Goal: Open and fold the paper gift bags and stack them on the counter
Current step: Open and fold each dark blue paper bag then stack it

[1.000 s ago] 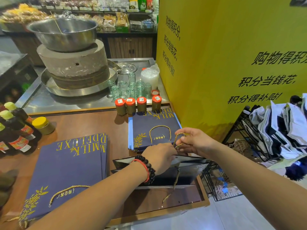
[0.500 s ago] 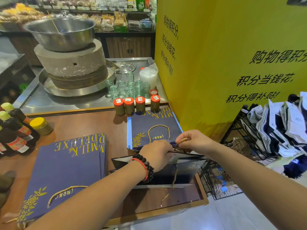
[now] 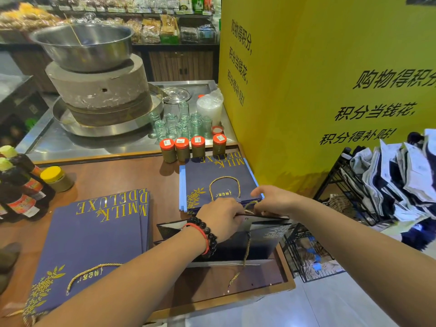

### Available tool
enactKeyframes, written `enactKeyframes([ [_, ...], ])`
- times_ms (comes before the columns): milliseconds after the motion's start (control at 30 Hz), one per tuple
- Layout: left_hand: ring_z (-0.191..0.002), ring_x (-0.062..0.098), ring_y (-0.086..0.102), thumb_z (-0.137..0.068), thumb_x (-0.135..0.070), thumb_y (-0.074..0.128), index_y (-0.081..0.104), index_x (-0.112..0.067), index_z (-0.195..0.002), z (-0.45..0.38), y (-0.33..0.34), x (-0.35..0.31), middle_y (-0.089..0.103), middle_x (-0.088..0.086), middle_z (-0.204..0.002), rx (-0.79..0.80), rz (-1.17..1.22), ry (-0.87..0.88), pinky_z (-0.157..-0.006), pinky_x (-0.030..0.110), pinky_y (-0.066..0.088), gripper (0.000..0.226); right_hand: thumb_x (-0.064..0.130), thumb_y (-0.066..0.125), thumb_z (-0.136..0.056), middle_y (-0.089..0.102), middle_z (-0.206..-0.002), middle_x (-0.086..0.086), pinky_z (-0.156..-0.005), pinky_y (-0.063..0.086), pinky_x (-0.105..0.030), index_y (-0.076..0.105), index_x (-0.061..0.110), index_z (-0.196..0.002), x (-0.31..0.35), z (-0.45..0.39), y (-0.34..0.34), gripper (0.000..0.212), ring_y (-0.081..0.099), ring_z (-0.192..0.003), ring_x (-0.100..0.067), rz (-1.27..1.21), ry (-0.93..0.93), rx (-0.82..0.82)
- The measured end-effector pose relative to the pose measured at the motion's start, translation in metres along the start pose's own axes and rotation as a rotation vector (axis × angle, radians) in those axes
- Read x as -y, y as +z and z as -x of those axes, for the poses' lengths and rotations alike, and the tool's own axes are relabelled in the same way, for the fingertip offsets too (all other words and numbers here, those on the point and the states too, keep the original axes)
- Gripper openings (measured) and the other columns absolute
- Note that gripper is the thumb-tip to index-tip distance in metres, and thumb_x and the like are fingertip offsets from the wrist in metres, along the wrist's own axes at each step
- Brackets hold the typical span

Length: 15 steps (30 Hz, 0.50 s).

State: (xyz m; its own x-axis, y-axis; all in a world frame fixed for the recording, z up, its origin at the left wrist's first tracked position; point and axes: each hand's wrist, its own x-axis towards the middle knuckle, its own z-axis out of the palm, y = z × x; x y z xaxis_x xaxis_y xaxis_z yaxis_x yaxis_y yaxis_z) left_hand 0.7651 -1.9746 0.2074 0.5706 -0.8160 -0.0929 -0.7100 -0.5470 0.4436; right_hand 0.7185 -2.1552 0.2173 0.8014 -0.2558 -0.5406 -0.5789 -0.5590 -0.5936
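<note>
A navy paper gift bag point(image 3: 264, 241) with gold print stands open on the wooden counter point(image 3: 113, 180), its gold cord hanging down the front. My left hand point(image 3: 219, 218), a bead bracelet on its wrist, grips the bag's top rim. My right hand point(image 3: 273, 200) pinches the gold cord handle at the rim's far side. Behind them lies a small stack of flat navy bags point(image 3: 212, 180). A larger stack of flat navy bags point(image 3: 94, 234) lies to the left.
Four orange-lidded jars point(image 3: 192, 148) and several glass cups point(image 3: 181, 125) stand behind the small stack. Dark bottles point(image 3: 16, 185) and a yellow-lidded jar point(image 3: 55, 178) sit at the left. A yellow wall point(image 3: 318, 79) rises on the right, above a black wire rack point(image 3: 339, 185) of bags.
Both hands have closed in on the open bag's top rim. The right hand has slid left with the cord handle.
</note>
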Motion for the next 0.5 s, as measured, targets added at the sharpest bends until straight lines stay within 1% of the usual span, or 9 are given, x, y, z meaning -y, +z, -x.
enactKeyframes([
  [100, -0.085, 0.019, 0.058, -0.096, -0.032, 0.049, 0.071, -0.027, -0.096, 0.002, 0.0, 0.0, 0.061, -0.005, -0.095, -0.001, 0.007, -0.004, -0.072, 0.036, 0.052, 0.023, 0.014, 0.062, -0.086, 0.064, -0.09, -0.008, -0.064, 0.046, -0.027, 0.052, 0.023, -0.123, 0.0, -0.001, 0.001, 0.04, 0.057, -0.072, -0.016, -0.079, -0.016, 0.062],
  [200, -0.087, 0.02, 0.058, -0.096, -0.031, 0.049, 0.07, -0.027, -0.095, 0.003, -0.001, 0.0, 0.061, -0.005, -0.096, 0.0, 0.009, -0.004, -0.072, 0.033, 0.049, 0.022, 0.019, 0.065, -0.082, 0.067, -0.103, -0.018, -0.073, 0.049, -0.035, 0.052, 0.03, -0.12, 0.0, -0.003, 0.0, 0.041, 0.061, -0.081, -0.021, -0.098, -0.028, 0.119],
  [267, -0.088, 0.02, 0.058, -0.095, -0.031, 0.049, 0.071, -0.026, -0.095, 0.004, -0.001, 0.0, 0.062, -0.004, -0.097, -0.005, 0.012, -0.001, -0.073, 0.035, 0.051, 0.023, 0.02, 0.065, -0.081, 0.067, -0.103, -0.02, -0.073, 0.049, -0.035, 0.053, 0.031, -0.118, 0.001, -0.002, -0.001, 0.041, 0.062, -0.08, -0.02, -0.132, -0.036, 0.164],
  [367, -0.086, 0.02, 0.06, -0.095, -0.03, 0.049, 0.071, -0.025, -0.094, 0.005, -0.002, -0.001, 0.064, -0.003, -0.095, -0.005, 0.021, 0.004, -0.074, 0.039, 0.053, 0.023, 0.019, 0.065, -0.081, 0.068, -0.103, -0.018, -0.073, 0.049, -0.036, 0.052, 0.03, -0.117, 0.004, -0.004, -0.001, 0.04, 0.063, -0.083, -0.022, -0.133, -0.036, 0.203],
  [400, -0.086, 0.02, 0.06, -0.095, -0.031, 0.049, 0.071, -0.024, -0.093, 0.005, -0.002, -0.001, 0.064, -0.003, -0.095, -0.008, 0.02, 0.008, -0.074, 0.039, 0.053, 0.023, 0.02, 0.067, -0.077, 0.067, -0.101, -0.017, -0.072, 0.049, -0.037, 0.053, 0.03, -0.116, 0.004, -0.004, 0.0, 0.043, 0.063, -0.083, -0.023, -0.129, -0.027, 0.211],
  [500, -0.087, 0.022, 0.058, -0.094, -0.033, 0.05, 0.07, -0.021, -0.089, 0.007, -0.002, -0.001, 0.063, -0.001, -0.095, -0.019, 0.006, 0.024, -0.073, 0.039, 0.052, 0.024, 0.029, 0.07, -0.055, 0.065, -0.092, -0.016, -0.07, 0.043, -0.04, 0.056, 0.03, -0.112, 0.001, -0.01, 0.004, 0.059, 0.06, -0.079, -0.025, -0.181, -0.002, 0.239],
])
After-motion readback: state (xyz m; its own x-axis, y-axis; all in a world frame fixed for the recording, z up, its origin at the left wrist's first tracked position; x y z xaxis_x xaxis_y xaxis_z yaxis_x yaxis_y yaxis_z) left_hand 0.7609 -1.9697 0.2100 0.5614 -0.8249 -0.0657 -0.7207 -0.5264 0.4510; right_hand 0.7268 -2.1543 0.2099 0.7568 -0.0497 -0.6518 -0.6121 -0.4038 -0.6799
